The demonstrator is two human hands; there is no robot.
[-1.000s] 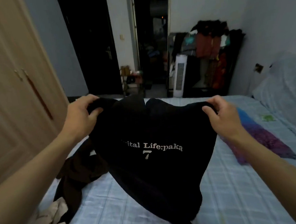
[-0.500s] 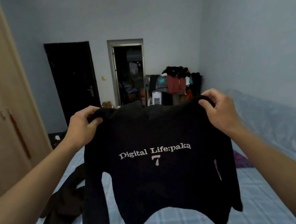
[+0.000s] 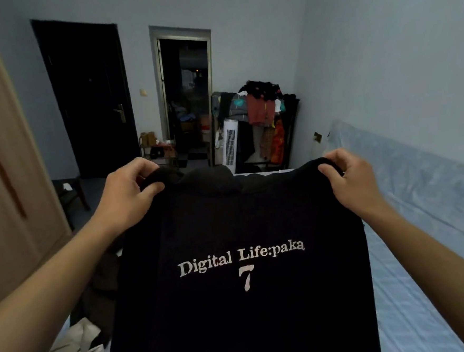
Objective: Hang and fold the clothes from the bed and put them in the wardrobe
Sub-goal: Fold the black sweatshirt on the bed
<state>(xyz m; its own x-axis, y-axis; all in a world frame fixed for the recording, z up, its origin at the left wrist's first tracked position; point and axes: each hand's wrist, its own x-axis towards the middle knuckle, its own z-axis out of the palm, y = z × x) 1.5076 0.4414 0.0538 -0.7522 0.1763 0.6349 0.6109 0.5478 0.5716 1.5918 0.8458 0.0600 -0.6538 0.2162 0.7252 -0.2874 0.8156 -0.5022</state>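
A: Obs. Your left hand (image 3: 125, 194) and right hand (image 3: 355, 183) each pinch a shoulder of the black long-sleeved sweatshirt with the pale "Digital Life:paka 7" print (image 3: 244, 285), thumbs on the near face, other fingers curled over the top edge. Neither hand is spread. The printed side faces you.

B: Where does the garment sit relative to them?

A: It hangs straight down from both hands, stretched between them at the shoulder line, held up in the air above the bed with the pale blue checked sheet (image 3: 404, 301). The hem runs out of the bottom of view, so you cannot tell whether it clears the sheet.

B: Step in hand, by my reading: squaring it up ahead of a fold or a hanger?

A: Likely. Notes for you: keep both hands level so the shoulder seam stays horizontal. Hold the pinch near the outer shoulder points, not toward the collar, or the body will sag in the middle. If folding, lower it print-side down onto a bare stretch of sheet, well right of the heap of dark and cream-coloured clothes (image 3: 82, 332) at the lower left.

B: And the wardrobe?

A: The tan wooden wardrobe door (image 3: 10, 169) stands at your left, apparently closed. You will need a free hand for it.
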